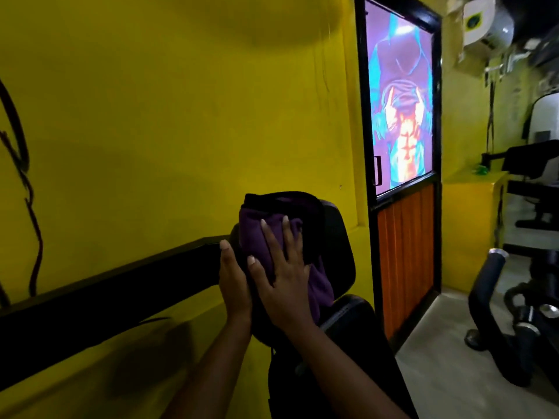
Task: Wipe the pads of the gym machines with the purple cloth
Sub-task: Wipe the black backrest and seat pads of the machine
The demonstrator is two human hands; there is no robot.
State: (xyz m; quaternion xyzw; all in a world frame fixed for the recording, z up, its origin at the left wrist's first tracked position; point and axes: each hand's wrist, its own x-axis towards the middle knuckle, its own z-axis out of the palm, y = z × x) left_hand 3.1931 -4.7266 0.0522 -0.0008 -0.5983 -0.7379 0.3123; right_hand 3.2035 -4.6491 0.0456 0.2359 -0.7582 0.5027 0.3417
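The wiping step is going on now, on one machine. The purple cloth (252,234) lies bunched over the top and front of a tall black back pad (335,252), which stands up next to the yellow wall (151,116). The right hand (284,276) lies flat on the cloth. Its fingers (290,237) are straight and spread wide, and they push the cloth onto the pad without curling round it. The left hand (234,279) is at the left edge of the same pad, fingers straight and close together, pointing up. It looks like it steadies the pad, but the light is dim and the thumb is hidden, so I cannot be sure how firmly it touches. A long black bar (106,294) of the machine runs off to the left from behind that hand. Below the back pad sits a seat pad (354,313), and no cloth is on it. I think this job is only partly done. The next move likely needs the flat right hand to slide the cloth down and across the back pad with a firm push, while the left hand holds the pad steady. After that the seat pad wants a wipe. Another machine (490,291) stands to the right, past the door (405,252), and its pads would come later.
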